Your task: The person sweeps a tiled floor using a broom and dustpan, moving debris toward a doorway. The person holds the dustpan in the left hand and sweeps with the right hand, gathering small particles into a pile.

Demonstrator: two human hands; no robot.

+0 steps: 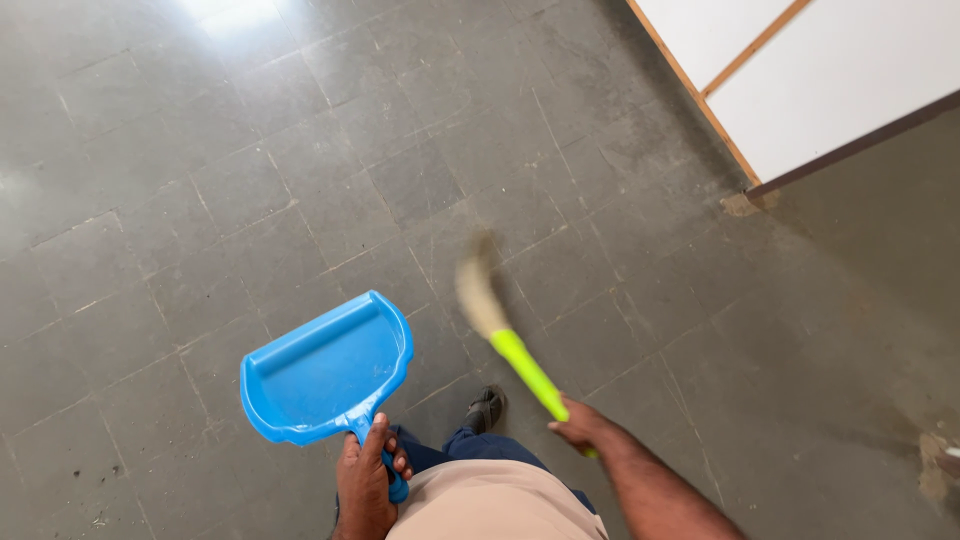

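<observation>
My left hand (366,478) grips the handle of a blue plastic dustpan (325,368), which hangs above the grey tiled floor with its open side facing up and left. My right hand (583,427) holds a broom (505,335) by its bright green handle. The pale bristle end is blurred and points up and away over the floor. Below the broom a dark shoe (484,409) and blue trousers show, with a beige shirt at the bottom edge.
Grey square floor tiles (250,180) fill the view, dusty near the top right. A white panel with a wooden frame (800,80) stands at the top right corner. Chipped patches mark the floor at the right edge (935,465).
</observation>
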